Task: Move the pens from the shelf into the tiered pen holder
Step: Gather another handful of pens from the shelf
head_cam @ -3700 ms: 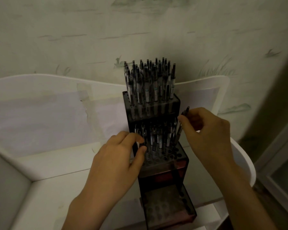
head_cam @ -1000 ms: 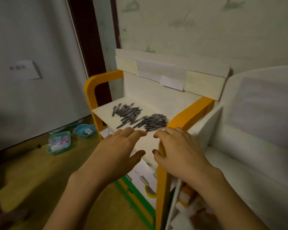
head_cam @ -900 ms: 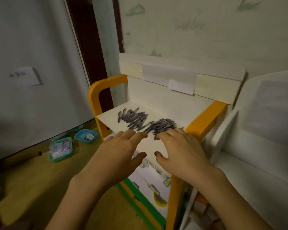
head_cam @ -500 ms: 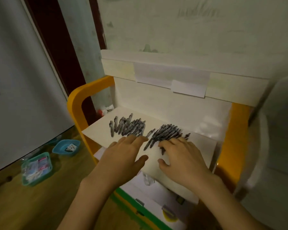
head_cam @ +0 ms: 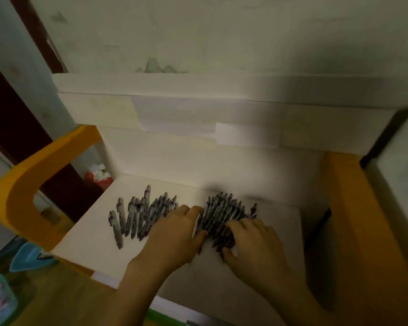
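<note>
The fingers (head_cam: 189, 211) of the left hand (head_cam: 174, 234) were laid loosely spread at the near left edge of the right-hand pile of pens (head_cam: 224, 215), while those of the right hand (head_cam: 252, 243) were curled down onto the near end of the same pile; whether a pen was already pinched could not be told through the blur. Half a second before, both hands had been held just short of the pens, and a second before they had been carried in from the near side of the shelf, so contact with the pile had only just been made. It was judged that a fresh pick-up was being started and that nothing had yet been lifted. A second pile of pens (head_cam: 139, 216) was spread to the left, apart from the first, so a good deal of the task was judged to remain. The tiered pen holder was not in view.

The pens were lying on the white board of the shelf (head_cam: 278, 222), which was framed by an orange side rail (head_cam: 35, 175) on the left and an orange panel (head_cam: 353, 208) on the right, with a white back board (head_cam: 174, 109) at the far side and a pale marked wall (head_cam: 222, 31) behind it. A wooden floor (head_cam: 64, 300) and a blue tray (head_cam: 31, 257) were seen near left, below the shelf
</note>
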A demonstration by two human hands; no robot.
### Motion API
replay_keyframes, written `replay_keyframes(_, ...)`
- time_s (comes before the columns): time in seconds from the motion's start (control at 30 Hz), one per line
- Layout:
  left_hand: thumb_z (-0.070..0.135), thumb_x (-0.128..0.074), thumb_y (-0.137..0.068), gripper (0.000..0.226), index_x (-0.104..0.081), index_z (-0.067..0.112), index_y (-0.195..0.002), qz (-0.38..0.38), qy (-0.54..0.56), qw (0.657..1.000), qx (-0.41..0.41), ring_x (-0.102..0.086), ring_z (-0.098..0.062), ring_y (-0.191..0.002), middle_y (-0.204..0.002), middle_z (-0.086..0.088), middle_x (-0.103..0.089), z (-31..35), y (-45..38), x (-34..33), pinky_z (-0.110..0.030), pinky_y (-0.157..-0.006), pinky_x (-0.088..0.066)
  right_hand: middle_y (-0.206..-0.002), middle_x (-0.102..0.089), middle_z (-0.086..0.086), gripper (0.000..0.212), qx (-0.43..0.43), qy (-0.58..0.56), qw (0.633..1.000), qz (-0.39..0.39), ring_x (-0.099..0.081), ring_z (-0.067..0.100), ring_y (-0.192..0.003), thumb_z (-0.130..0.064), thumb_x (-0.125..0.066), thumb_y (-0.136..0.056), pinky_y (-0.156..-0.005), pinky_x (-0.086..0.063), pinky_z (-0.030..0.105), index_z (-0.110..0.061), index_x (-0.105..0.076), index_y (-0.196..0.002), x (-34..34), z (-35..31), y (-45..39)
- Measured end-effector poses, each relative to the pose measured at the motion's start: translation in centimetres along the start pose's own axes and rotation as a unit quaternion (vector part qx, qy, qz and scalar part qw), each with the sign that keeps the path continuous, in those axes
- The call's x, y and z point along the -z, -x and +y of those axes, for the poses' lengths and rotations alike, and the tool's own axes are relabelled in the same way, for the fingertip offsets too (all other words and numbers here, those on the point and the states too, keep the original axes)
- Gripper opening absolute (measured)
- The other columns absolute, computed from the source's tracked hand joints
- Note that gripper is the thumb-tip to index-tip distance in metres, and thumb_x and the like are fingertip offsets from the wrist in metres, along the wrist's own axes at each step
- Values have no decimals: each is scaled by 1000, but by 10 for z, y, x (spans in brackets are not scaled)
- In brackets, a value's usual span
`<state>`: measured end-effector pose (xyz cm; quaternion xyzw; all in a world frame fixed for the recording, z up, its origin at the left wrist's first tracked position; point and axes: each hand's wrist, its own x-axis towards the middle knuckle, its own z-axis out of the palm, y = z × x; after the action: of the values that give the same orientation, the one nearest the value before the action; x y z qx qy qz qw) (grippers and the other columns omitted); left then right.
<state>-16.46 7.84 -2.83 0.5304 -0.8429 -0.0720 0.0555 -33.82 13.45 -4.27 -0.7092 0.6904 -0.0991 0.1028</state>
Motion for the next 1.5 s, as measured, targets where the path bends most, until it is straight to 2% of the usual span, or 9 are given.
replay_keyframes(0.3,55,-56,-89,58,-45,12,-126,-136,34,988,56,-54,-25,-109,-123,-9,-49,-15,-95,-61,-35,-86,-49,-139,-44,-5,47,-84,4,996,16,-37,22,-127,-38,-47,-94,-101,-33,37,-31,-38,-140,-30,17,-32)
replay_keyframes(0.47,56,-69,-78,44,-48,17,-74,-199,113,968,107,-48,-7,-60,-74,3,-51,-19,-122,-73,-19,-47,-41,-141,-45,-3,48,-113,0,993,29,-40,22,-127,-36,-47,-95,-102,-35,37,-28,-40,-142,-35,22,-39)
replay_keyframes(0.53,51,-70,-79,42,-44,20,-68,-221,135,959,111,-46,-6,-57,-70,4,-50,-21,-127,-75,-18,-44,-38,-139,-47,-5,46,-122,-1,992,39,-41,20,-126,-37,-46,-95,-101,-34,35,-29,-41,-140,-36,22,-39)
replay_keyframes(0.7,56,-76,-62,59,-57,11,-94,-238,165,948,134,-61,-14,-71,-84,-2,-61,-24,-132,-88,-24,-56,-52,-138,-44,-8,45,-135,-6,990,40,-39,17,-126,-40,-44,-96,-101,-32,32,-32,-37,-140,-41,20,-39)
replay_keyframes(0.9,62,-73,-65,103,-30,1,-136,-256,175,938,153,-57,-20,-98,-115,-8,-54,-26,-137,-92,-30,-78,-55,-140,-44,-9,46,-142,-10,989,40,-39,16,-127,-40,-44,-96,-100,-32,31,-33,-37,-141,-45,21,-38)
replay_keyframes(1.0,59,-71,-68,86,-47,0,-127,-269,163,940,130,-56,-17,-86,-103,-6,-51,-28,-144,-95,-27,-68,-51,-139,-45,-9,46,-141,-15,989,43,-40,16,-125,-40,-45,-96,-99,-32,30,-33,-38,-140,-45,23,-36)
replay_keyframes(1.07,54,-69,-72,59,-61,3,-100,-276,166,941,108,-55,-14,-73,-89,-5,-55,-26,-148,-95,-23,-60,-50,-138,-45,-10,45,-139,-17,989,45,-41,16,-124,-40,-45,-96,-98,-33,30,-33,-39,-140,-44,23,-36)
replay_keyframes(1.17,45,-67,-79,36,-50,15,-70,-276,155,943,100,-49,-10,-60,-74,-1,-52,-24,-151,-96,-20,-49,-41,-137,-46,-9,44,-139,-23,989,46,-42,16,-123,-39,-44,-96,-98,-34,31,-33,-40,-139,-44,24,-34)
replay_keyframes(1.5,41,-66,-76,33,-62,14,-95,-254,129,953,103,-60,-16,-74,-82,-1,-60,-33,-155,-97,-23,-61,-49,-133,-46,-8,39,-143,-35,989,31,-43,17,-119,-37,-44,-95,-96,-35,32,-32,-43,-134,-48,28,-33)
